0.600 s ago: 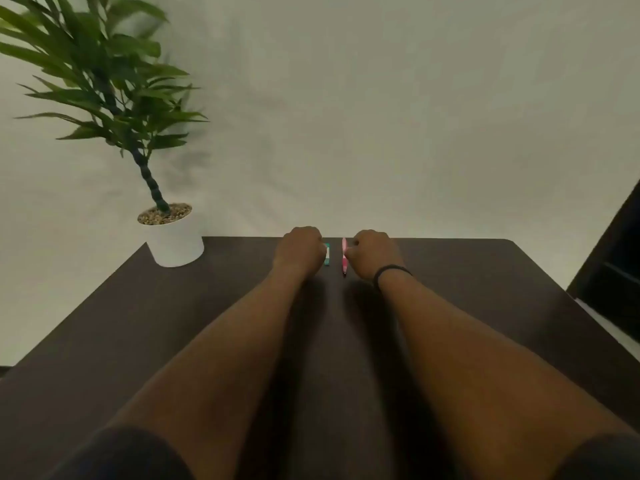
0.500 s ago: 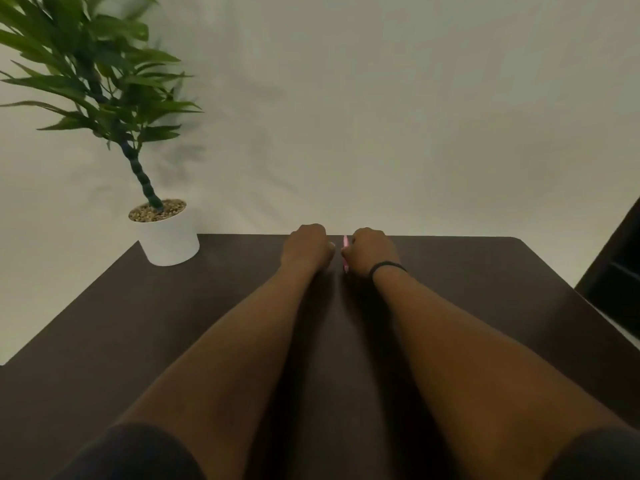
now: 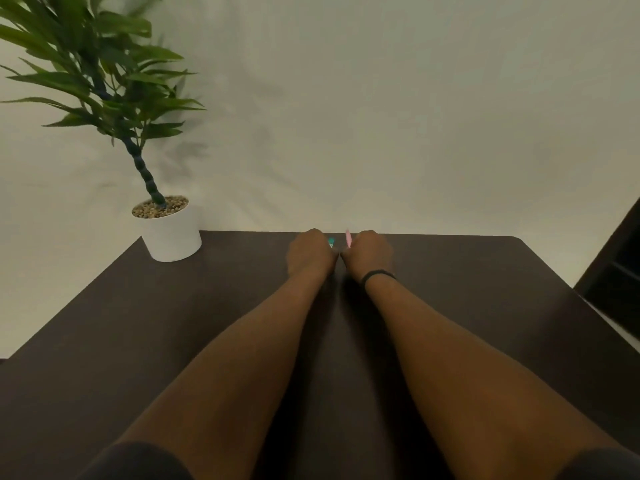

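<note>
Both my arms reach out across a dark brown table (image 3: 467,306) toward its far edge. My left hand (image 3: 310,254) is curled round a small teal and white object (image 3: 331,241), of which only a tip shows. My right hand (image 3: 367,255), with a black band on the wrist, grips a thin pink pen-like stick (image 3: 348,238) that points up and away. The two fists sit side by side, thumbs nearly touching. Most of each object is hidden inside the fingers.
A potted green plant in a white pot (image 3: 171,233) stands at the table's far left corner. A pale wall rises behind the table. Dark furniture (image 3: 620,271) stands off the table's right side.
My hands have drawn closer together, thumbs nearly meeting. The pink stick now tips more upright above my right fist. The camera view shifted slightly.
</note>
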